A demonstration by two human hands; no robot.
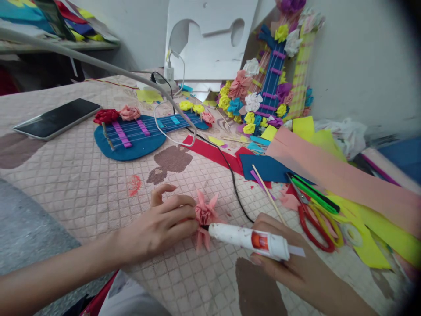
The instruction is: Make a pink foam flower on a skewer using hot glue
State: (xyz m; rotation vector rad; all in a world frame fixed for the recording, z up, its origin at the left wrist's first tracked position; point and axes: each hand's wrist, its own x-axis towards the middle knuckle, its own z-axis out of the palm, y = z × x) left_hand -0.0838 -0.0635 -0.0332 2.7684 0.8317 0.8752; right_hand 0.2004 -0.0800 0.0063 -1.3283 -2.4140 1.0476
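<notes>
A pink paper flower (pixel 205 212) with pointed petals lies on the quilted tablecloth (pixel 184 281) in the middle of the view. My left hand (pixel 173 216) has its fingertips closed on the flower's left side. In my right hand (pixel 286 250) is a white hot glue gun (pixel 243 237) with an orange part in its body and a glue stick poking out at the back. Its dark nozzle meets the flower's lower middle. The fingers behind the glue gun are partly hidden.
A blue paper guitar (pixel 131 140) with flowers lies behind my hands, a phone (pixel 59 117) to its left. Red-handled scissors (pixel 312 219), a green cutter (pixel 314 193) and paper sheets (pixel 342 162) cover the right. A cable (pixel 235 188) crosses the cloth; decorated guitars (pixel 272 79) stand against the wall.
</notes>
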